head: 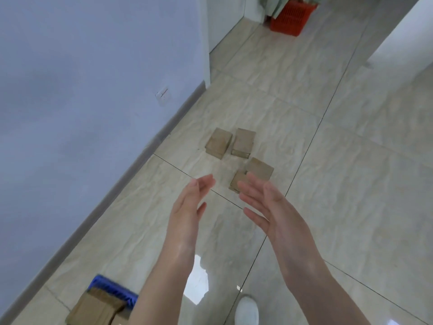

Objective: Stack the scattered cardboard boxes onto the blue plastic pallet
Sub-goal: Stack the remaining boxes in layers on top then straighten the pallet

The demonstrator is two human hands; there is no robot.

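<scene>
Several small cardboard boxes lie on the tiled floor ahead: one (218,142) beside another (243,142), and nearer me a third (260,171) leaning on a flatter box (237,181). My left hand (190,208) and my right hand (269,205) reach forward, palms facing each other, fingers straight, holding nothing. My right fingertips overlap the nearest boxes in view; whether they touch is unclear. The blue plastic pallet (112,287) shows at the bottom left, with cardboard boxes (96,307) on it.
A light blue wall (82,102) with a socket (162,95) runs along the left. A red plastic crate (290,16) stands far back by a white partition. My white shoe (247,309) is at the bottom edge. Glossy floor tiles spread to the right.
</scene>
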